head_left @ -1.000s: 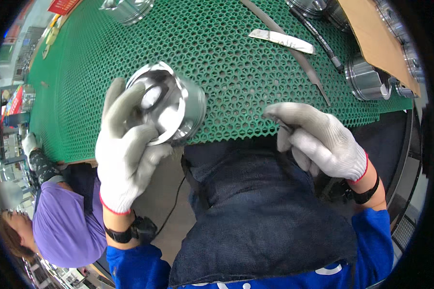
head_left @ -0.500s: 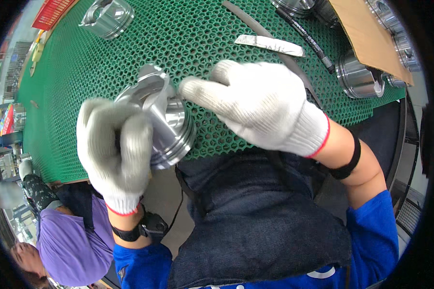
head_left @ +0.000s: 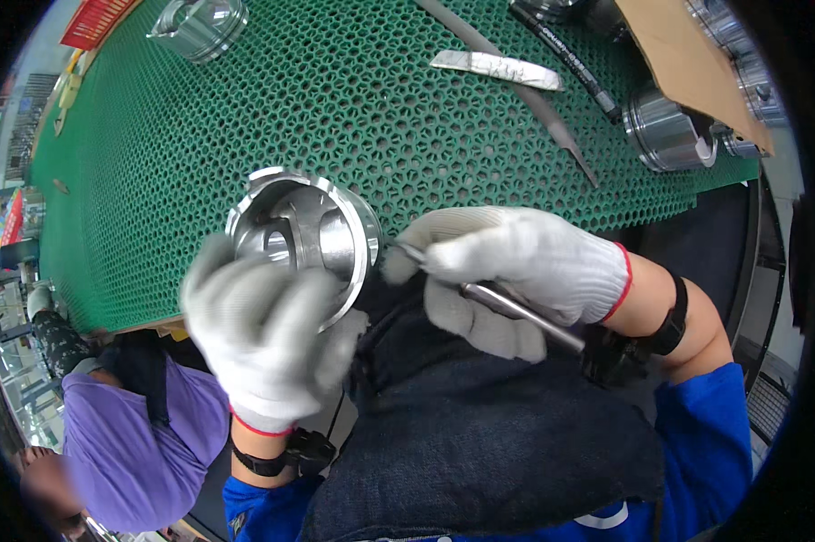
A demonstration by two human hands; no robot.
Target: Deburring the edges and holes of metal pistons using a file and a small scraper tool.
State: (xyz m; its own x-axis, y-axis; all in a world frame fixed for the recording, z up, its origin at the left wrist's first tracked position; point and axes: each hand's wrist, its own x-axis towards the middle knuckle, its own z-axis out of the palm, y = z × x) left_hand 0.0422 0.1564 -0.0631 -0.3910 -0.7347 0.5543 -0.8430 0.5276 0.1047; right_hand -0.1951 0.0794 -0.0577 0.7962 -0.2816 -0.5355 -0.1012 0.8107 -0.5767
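A shiny metal piston (head_left: 360, 226) is held above the near part of the mat, its hollow end tipped toward me. My gloved left hand (head_left: 267, 330), blurred by motion, is closed on its near left side; the fingers hide that lower part. Beside the piston's right wall, my gloved right hand (head_left: 507, 271) is closed around a slim silver pen-like tool (head_left: 525, 312). The tool's thin front end points at the piston wall, and whether they touch I cannot tell. Its rear end sticks out past the palm toward the lower right.
A green honeycomb mat (head_left: 426, 135) covers the table. On it lie a grey half-round file (head_left: 534, 104), a white wrapped strip (head_left: 498, 70) and a black marker (head_left: 570, 63). More pistons stand far left (head_left: 200, 29) and right (head_left: 665, 131), beside a cardboard divider (head_left: 688, 63). A person in purple (head_left: 145, 434) is at lower left.
The piston has turned so its hollow end faces me more. Both hands have moved lower and a little to the right. The silver tool now shows in my right hand.
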